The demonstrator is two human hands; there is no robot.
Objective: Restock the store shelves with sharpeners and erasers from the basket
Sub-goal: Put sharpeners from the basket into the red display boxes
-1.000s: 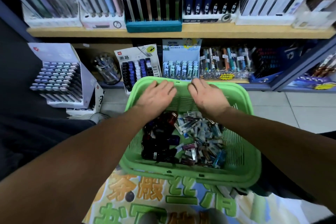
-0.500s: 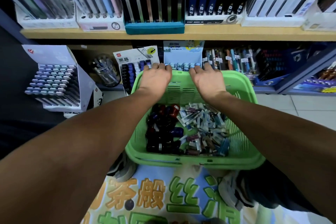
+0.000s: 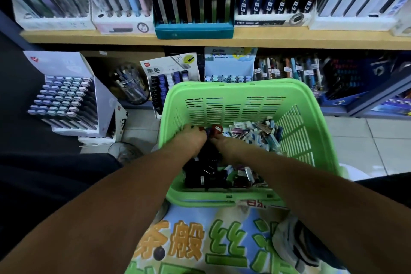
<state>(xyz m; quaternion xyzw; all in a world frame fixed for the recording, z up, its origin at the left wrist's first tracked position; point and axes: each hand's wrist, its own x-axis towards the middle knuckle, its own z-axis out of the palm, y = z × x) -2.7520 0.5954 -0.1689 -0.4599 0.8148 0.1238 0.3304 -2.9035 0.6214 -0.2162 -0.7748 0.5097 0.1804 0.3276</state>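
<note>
Two hands are being lowered into one green basket (image 3: 240, 93), which is being kept on the floor in front of the lower shelf (image 3: 355, 111). The left hand (image 3: 192, 140) and right hand (image 3: 224, 145) are being held side by side over the dark sharpeners (image 3: 204, 172) at the basket's left; pale wrapped erasers (image 3: 255, 132) are being kept heaped at its right. A red sharpener (image 3: 216, 128) is being shown just beyond the knuckles. The fingers are being curled downward among the stock, but whether anything is being grasped cannot be told, the tips being hidden by the hands themselves. The step in hand is judged to be picking stock out; next, a lift clear of the rim and a matching display slot are being called for. Which shelf box takes sharpeners is being left unclear by blur.
</note>
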